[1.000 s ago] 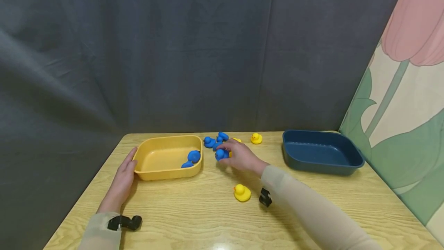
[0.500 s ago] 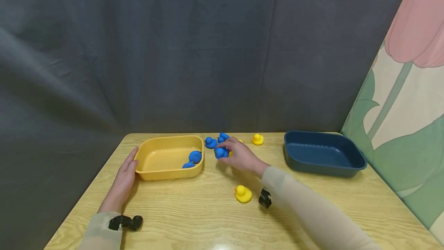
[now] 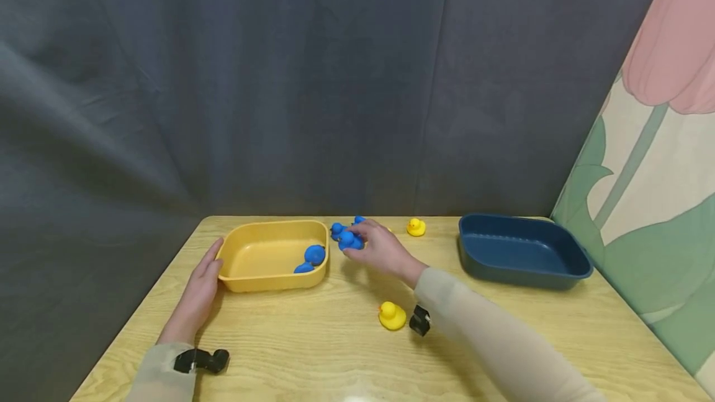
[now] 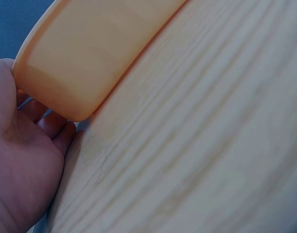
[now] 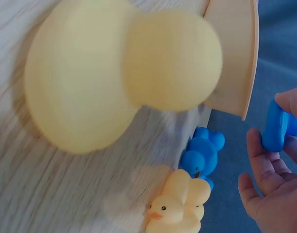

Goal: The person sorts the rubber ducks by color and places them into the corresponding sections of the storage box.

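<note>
Thumb and fingertips of my right hand (image 3: 385, 256) pinch a blue rubber duck (image 3: 349, 240), raised off the table in the right wrist view, just right of the yellow tray (image 3: 270, 284). My left hand (image 3: 200, 284) rests against the tray's left end, fingers along the outer wall (image 4: 66, 63). Two blue rubber ducks (image 3: 315, 255) lie inside at the tray's right end. Behind my right hand, more blue ducks (image 3: 337, 230) sit on the table, partly hidden by it. In the right wrist view yellow ducks (image 5: 170, 213) stand beside blue ones (image 5: 202, 153).
A yellow rubber duck (image 3: 392, 316) sits at the front, below my right forearm; another (image 3: 416, 227) is near the back edge. On the right stands a dark blue tray (image 3: 522, 275). A grey curtain (image 3: 313, 92) hangs behind the wooden table (image 3: 290, 352).
My right hand has lifted the blue duck and shifted slightly left with it, toward the yellow tray. The left hand stays against the tray.
</note>
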